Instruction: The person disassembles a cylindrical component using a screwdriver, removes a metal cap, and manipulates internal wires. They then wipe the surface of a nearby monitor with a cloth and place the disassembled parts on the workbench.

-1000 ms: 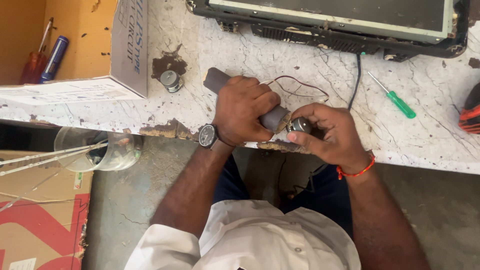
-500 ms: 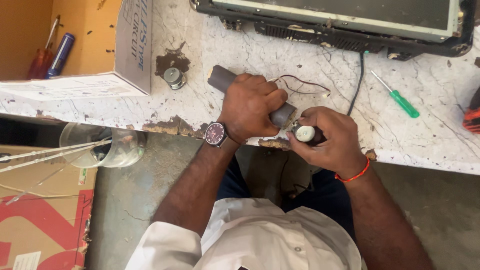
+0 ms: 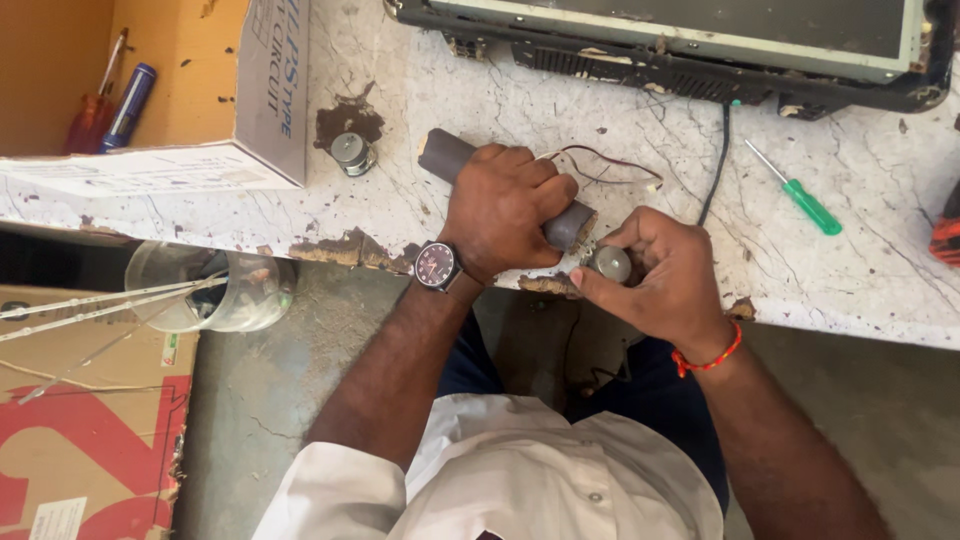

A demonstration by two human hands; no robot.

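The left hand [image 3: 503, 205] was wrapped fully around a dark grey cylinder [image 3: 448, 155], fingers curled over the top and thumb below, so that only the far-left end and the near-right end of it showed past the fist. The cylinder lay slanted on the white marble worktop [image 3: 850, 270], close to its chipped near edge. A dark-faced wristwatch [image 3: 436, 266] sat on that wrist.

Just to the right, the right hand [image 3: 668, 275] pinched a small round silver motor [image 3: 610, 263] between thumb and fingers, closed tight on it, right against the cylinder's near-right end. A red thread band [image 3: 712, 358] circled that wrist. Thin red and dark wires [image 3: 605, 160] looped on the worktop just beyond the 2 hands.

Farther left a second small silver motor [image 3: 350, 152] stood on a bare brown patch, beside an open cardboard box [image 3: 180, 95] holding a blue tool handle [image 3: 130, 100]. A green-handled screwdriver [image 3: 800, 195] lay to the right, and a black-framed flat panel [image 3: 690, 40] stretched along the far edge. Below the worktop at left was a clear plastic jar [image 3: 215, 290].
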